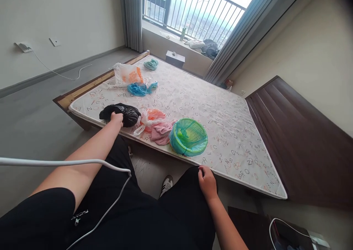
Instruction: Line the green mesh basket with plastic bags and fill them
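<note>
My left hand (117,118) is stretched forward to the near left edge of the mattress, its fingers closed on a crumpled black plastic bag (131,114). My right hand (207,182) rests on my right knee with its fingers curled in and nothing visible in them. Beside the black bag lie an orange and white plastic bag (151,117) and a pink cloth (161,132). Right of the cloth stands a green plastic basket (202,134), lined with a thin blue-green bag.
Farther back on the mattress (228,150) are a white and orange plastic bag (124,74), a blue plastic bag (138,89) and a coiled pale green cord (151,64). A white cable (82,162) crosses before me. The dark headboard (298,132) rises at right.
</note>
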The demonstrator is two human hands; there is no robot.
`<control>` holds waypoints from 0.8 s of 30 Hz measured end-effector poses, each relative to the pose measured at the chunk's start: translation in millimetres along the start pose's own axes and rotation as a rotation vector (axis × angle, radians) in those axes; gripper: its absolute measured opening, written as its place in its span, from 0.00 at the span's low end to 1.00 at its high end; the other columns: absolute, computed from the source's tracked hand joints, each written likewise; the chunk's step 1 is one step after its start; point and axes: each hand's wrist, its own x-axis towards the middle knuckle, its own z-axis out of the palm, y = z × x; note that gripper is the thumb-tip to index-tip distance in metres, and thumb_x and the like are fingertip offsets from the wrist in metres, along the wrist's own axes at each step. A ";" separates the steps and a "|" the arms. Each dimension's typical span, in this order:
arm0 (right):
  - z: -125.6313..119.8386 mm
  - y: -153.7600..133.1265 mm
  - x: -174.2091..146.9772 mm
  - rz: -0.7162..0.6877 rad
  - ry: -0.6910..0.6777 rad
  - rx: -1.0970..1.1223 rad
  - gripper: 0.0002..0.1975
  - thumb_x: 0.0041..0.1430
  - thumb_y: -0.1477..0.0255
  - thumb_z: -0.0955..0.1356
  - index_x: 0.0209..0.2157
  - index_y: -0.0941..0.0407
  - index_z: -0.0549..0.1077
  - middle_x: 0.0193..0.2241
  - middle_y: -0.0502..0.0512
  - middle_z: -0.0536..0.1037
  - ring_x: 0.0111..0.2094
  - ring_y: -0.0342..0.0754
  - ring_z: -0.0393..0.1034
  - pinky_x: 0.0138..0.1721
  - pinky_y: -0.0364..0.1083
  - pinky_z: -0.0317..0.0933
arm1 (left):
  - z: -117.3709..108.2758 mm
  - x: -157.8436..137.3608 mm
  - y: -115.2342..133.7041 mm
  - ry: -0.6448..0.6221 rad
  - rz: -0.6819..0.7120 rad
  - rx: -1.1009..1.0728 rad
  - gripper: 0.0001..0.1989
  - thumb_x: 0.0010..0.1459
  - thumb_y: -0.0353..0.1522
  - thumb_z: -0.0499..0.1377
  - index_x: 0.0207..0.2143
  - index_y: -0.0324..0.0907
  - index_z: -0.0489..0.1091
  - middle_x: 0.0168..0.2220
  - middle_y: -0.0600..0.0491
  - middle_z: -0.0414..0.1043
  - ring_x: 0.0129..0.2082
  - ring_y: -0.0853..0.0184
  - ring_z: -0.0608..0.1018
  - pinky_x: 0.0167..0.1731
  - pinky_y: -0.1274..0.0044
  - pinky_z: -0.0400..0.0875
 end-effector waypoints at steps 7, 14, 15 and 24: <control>66.4 -77.5 -2.7 0.170 -0.215 0.660 0.30 0.59 0.52 0.72 0.59 0.51 0.70 0.61 0.66 0.73 0.54 0.62 0.75 0.46 0.58 0.75 | 33.2 -151.2 -47.0 -0.384 -0.050 -0.478 0.19 0.54 0.28 0.61 0.49 0.47 0.74 0.41 0.49 0.81 0.42 0.56 0.83 0.39 0.63 0.82; 133.4 -127.3 16.2 0.301 -0.342 1.139 0.43 0.54 0.44 0.74 0.66 0.49 0.68 0.62 0.60 0.76 0.65 0.62 0.69 0.63 0.64 0.67 | 34.5 -239.3 -102.5 -1.194 0.281 0.481 0.06 0.46 0.30 0.67 0.29 0.48 0.80 0.33 0.49 0.83 0.42 0.49 0.84 0.47 0.59 0.80; 136.1 -124.6 17.8 0.266 -0.338 1.070 0.42 0.53 0.47 0.76 0.65 0.49 0.69 0.61 0.59 0.77 0.65 0.61 0.67 0.65 0.64 0.64 | 35.6 -240.5 -104.7 -1.188 0.375 0.558 0.05 0.45 0.29 0.66 0.26 0.48 0.79 0.32 0.48 0.82 0.43 0.49 0.84 0.50 0.59 0.79; 144.0 -106.0 7.3 0.006 -0.498 0.437 0.23 0.58 0.63 0.72 0.55 0.52 0.80 0.54 0.60 0.83 0.57 0.65 0.75 0.62 0.63 0.66 | 35.4 -235.5 -95.0 -0.919 0.701 0.481 0.37 0.42 0.45 0.76 0.55 0.43 0.77 0.62 0.37 0.72 0.67 0.41 0.69 0.67 0.57 0.65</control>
